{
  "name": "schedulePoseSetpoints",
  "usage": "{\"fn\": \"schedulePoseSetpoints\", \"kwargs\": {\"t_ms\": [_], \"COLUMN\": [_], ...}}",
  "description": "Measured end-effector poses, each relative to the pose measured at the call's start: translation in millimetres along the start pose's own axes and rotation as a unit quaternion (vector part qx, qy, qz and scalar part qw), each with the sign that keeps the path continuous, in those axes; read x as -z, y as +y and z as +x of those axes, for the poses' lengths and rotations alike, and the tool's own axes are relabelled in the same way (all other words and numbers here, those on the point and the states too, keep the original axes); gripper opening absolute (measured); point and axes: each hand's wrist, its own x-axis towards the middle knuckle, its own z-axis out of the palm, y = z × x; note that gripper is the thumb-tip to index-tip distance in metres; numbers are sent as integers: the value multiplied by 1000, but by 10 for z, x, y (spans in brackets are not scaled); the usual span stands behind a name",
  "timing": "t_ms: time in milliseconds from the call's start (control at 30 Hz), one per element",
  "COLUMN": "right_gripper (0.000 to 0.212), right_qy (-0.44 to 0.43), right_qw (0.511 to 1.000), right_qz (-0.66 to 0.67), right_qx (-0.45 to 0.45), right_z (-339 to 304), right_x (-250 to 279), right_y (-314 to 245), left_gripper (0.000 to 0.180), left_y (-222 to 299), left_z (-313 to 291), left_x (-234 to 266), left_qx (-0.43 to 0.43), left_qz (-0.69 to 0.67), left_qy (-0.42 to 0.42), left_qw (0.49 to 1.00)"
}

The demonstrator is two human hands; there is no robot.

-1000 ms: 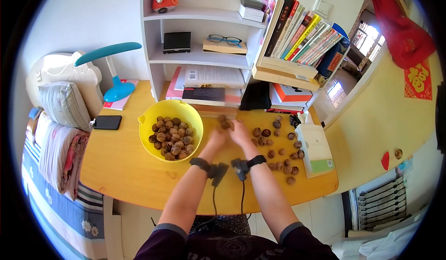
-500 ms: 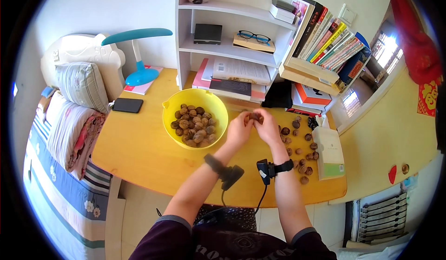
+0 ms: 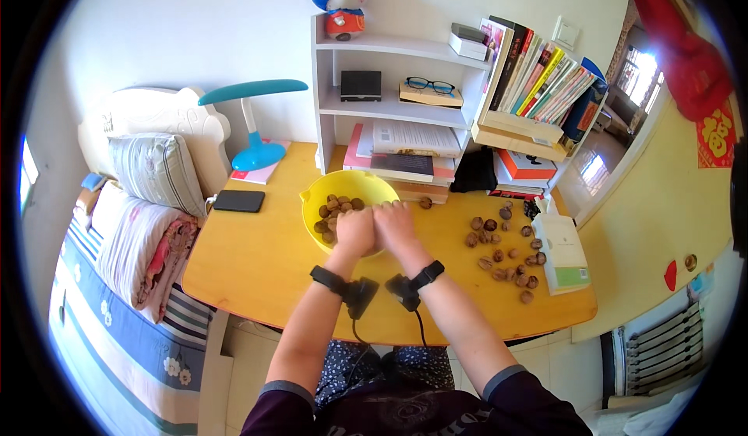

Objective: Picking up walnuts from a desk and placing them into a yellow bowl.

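Observation:
A yellow bowl (image 3: 343,180) with several walnuts (image 3: 331,208) in it stands on the wooden desk (image 3: 257,261). My left hand (image 3: 356,232) and my right hand (image 3: 395,225) are pressed side by side over the bowl's right rim. Their fingers curl down, cupped around walnuts that the backs of the hands mostly hide. More loose walnuts (image 3: 506,257) lie scattered on the desk to the right of my hands. Each wrist wears a black band with a small device and cable (image 3: 360,294).
A white carton (image 3: 562,253) lies near the desk's right edge. A black phone (image 3: 239,201) and a teal lamp (image 3: 253,124) stand at the left back. A white shelf (image 3: 389,101) with books (image 3: 538,77) lines the back. A bed with pillows (image 3: 156,171) is at the left.
Both hands have moved left from the scattered walnuts to above the yellow bowl, staying cupped together. The camera view has shifted along with them.

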Motion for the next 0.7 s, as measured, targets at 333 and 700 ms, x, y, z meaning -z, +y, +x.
{"fn": "schedulePoseSetpoints", "kwargs": {"t_ms": [333,700], "right_gripper": [12,22], "right_qy": [-60,141], "right_qw": [994,940], "right_qz": [-87,248], "right_qx": [-37,-187], "right_z": [-99,-510], "right_x": [138,220], "right_y": [-1,1031], "left_gripper": [20,35], "left_y": [156,1049], "left_z": [-18,97], "left_x": [7,-29], "left_qx": [-23,-159], "left_qz": [-4,-194], "left_qy": [-11,83], "left_qw": [1000,964]}}
